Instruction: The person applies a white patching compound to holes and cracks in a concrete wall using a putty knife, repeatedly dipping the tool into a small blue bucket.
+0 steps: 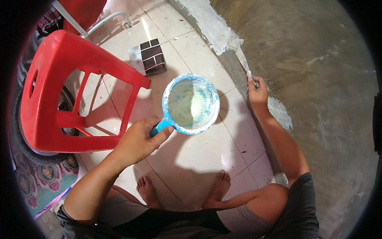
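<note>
My left hand [139, 139] is closed round the short handle of a blue plastic dipper [165, 100], held out above the floor. White putty [184, 107] coats its inside, and smears of it mark the rim. Over on the right, my right hand [258, 96] grips a narrow putty knife [242, 60] whose blade is whitened and lies against the lower wall. The blade meets the end of a rough white putty strip [217, 30] running along the wall's base. Another thin white patch [279, 113] shows beside my right forearm.
A red plastic stool [41, 95] stands at the left, in front of a wheel [28, 145]. Beyond lies a brick-patterned box [153, 57], near a white metal leg [107, 20]. Patterned cloth [47, 181] is at lower left. The brown cement wall [330, 99] bounds the tiled floor [199, 159].
</note>
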`<action>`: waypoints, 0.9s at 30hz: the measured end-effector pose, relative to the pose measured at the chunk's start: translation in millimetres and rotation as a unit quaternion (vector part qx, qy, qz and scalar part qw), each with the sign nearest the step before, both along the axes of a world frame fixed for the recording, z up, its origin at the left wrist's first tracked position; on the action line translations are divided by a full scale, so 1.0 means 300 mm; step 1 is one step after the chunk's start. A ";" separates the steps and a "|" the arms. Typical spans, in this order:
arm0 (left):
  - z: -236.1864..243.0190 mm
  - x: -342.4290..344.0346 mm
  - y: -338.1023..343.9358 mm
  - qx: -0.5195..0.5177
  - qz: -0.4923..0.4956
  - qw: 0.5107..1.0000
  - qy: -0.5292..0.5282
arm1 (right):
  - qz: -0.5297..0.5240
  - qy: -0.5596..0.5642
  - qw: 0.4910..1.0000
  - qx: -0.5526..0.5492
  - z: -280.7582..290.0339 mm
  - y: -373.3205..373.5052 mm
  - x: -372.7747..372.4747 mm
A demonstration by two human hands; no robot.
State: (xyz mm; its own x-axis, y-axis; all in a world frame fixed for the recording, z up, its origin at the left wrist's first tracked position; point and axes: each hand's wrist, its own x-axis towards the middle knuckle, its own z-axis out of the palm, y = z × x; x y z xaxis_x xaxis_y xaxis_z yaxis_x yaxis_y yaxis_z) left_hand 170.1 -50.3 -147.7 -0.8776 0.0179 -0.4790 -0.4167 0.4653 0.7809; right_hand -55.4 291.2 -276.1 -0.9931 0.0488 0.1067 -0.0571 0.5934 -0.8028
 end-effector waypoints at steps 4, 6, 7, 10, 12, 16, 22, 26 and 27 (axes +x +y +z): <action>0.019 0.014 0.011 0.005 0.001 1.000 0.007 | -0.003 0.072 0.996 0.060 0.000 0.037 0.009; 0.029 0.022 0.012 0.012 0.008 1.000 0.000 | 0.003 0.023 1.000 0.012 0.025 0.034 0.061; 0.025 0.029 0.000 0.022 0.016 1.000 -0.006 | 0.009 -0.002 1.000 -0.009 0.068 0.006 0.094; 0.024 0.023 -0.028 0.055 0.019 0.997 -0.040 | 0.070 0.006 0.994 0.081 0.237 -0.037 0.151; 0.032 0.003 -0.036 0.073 0.014 0.995 -0.062 | 0.076 0.019 0.987 0.138 0.311 -0.038 0.162; -0.031 0.000 -0.036 0.082 0.012 0.996 -0.019 | 0.067 0.129 0.963 0.226 0.390 -0.050 0.179; -0.118 -0.015 -0.036 0.153 0.026 0.988 -0.018 | 0.092 0.173 0.939 0.283 0.496 -0.073 0.139; -0.167 -0.017 -0.010 0.162 0.033 0.986 -0.033 | 0.074 0.167 0.931 0.316 0.523 -0.116 0.083; -0.172 -0.022 -0.010 0.159 0.027 0.986 -0.028 | 0.061 0.164 0.927 0.331 0.530 -0.128 0.065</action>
State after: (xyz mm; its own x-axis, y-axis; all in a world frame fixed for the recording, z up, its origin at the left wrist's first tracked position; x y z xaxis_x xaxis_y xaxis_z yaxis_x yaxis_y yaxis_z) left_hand 163.5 -53.3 -199.5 -0.8539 0.1286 -0.5043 -0.4808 0.1758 0.8590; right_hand -36.0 252.7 -117.2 -0.8958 -0.2451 0.3707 -0.3324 0.9232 -0.1930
